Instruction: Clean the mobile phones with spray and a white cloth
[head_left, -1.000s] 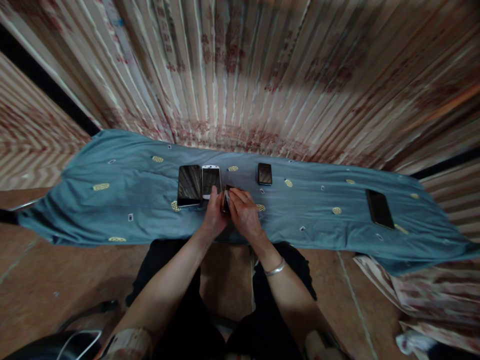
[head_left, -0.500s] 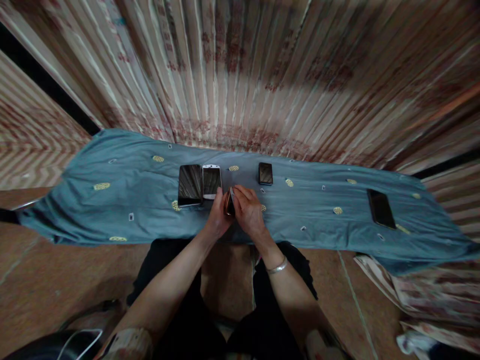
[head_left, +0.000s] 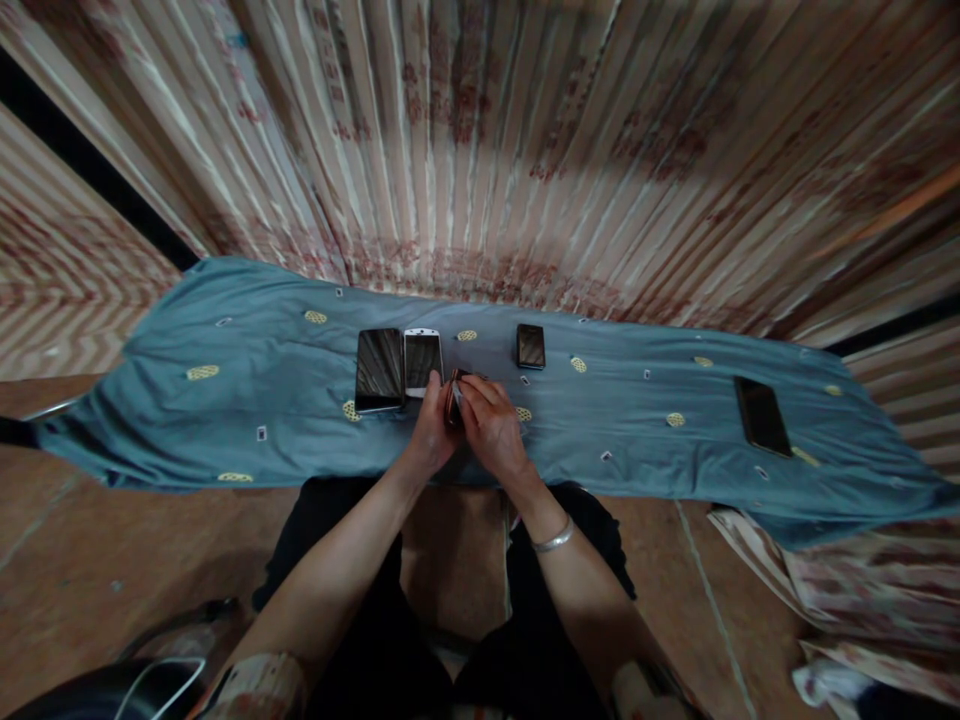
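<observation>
1. Progress: both hands grip one small phone [head_left: 454, 392] on edge above the desk [head_left: 247, 400], near its front middle. It has not been laid flat.
2. Left hand [head_left: 431, 425]: fingers curled round the phone's left side, pinching it.
3. Right hand [head_left: 491, 425]: fingers folded over the phone's top and right side, pressed onto it. A bangle [head_left: 551, 540] sits on that wrist.
4. Laid flat already: black phone [head_left: 379, 369] and white phone [head_left: 422, 360], side by side, just left of the hands.
5. Apart: small dark phone [head_left: 530, 346] beyond the hands; another dark phone [head_left: 762, 416] far right.
6. Obstruction: the hands hide most of the held phone; its face cannot be told. Cloth right of the hands is bare.
</observation>
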